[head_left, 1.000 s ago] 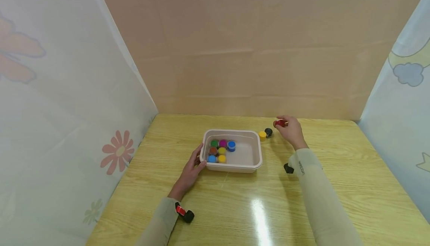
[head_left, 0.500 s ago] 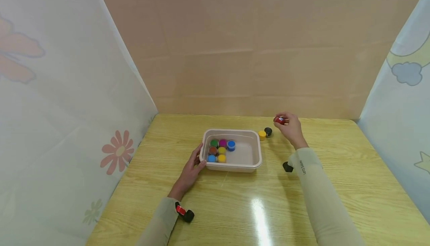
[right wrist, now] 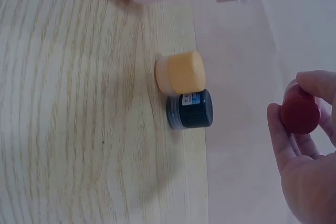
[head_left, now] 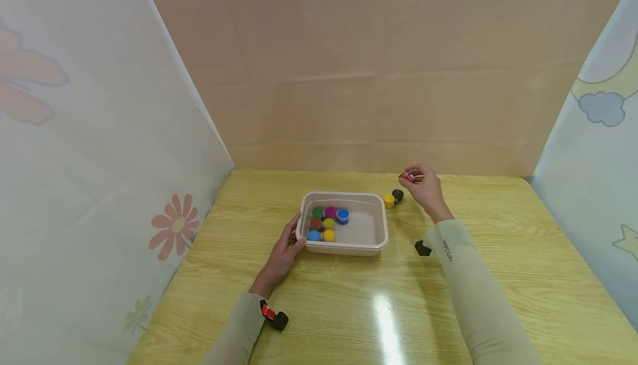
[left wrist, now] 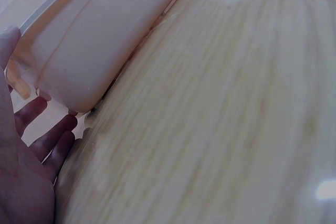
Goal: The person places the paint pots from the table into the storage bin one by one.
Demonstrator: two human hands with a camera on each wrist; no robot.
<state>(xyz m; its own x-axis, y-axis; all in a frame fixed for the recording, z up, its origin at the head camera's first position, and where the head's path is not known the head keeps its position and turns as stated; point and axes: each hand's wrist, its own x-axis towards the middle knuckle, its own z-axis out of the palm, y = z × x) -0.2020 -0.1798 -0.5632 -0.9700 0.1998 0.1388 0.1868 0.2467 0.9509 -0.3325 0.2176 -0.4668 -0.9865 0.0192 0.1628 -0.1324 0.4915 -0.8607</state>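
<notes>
My right hand (head_left: 425,189) pinches a small paint jar with a red lid (right wrist: 300,115) between thumb and fingers, lifted above the far side of the table. Below and left of it, a black-lidded jar (right wrist: 191,109) and a yellow-lidded jar (right wrist: 181,73) stand side by side. Just left of these is a pale plastic box (head_left: 349,247). My left hand (head_left: 282,252) holds the box at its near left corner, thumb on the rim and fingers along the outer wall. Inside, at the left, are several jars, including a green one (head_left: 318,212), a magenta one (head_left: 330,212) and a dark blue one (head_left: 343,216).
The wooden table (head_left: 319,309) ends at a brown paper-like backdrop (head_left: 319,104). Pale patterned sheets rise at the left (head_left: 99,160) and right (head_left: 593,160). A small black wrist camera (head_left: 280,320) sits by the left cuff.
My right hand has risen and shifted slightly left with the red-lidded paint jar, which has turned in the fingers. My left hand and the box have stayed in place.
</notes>
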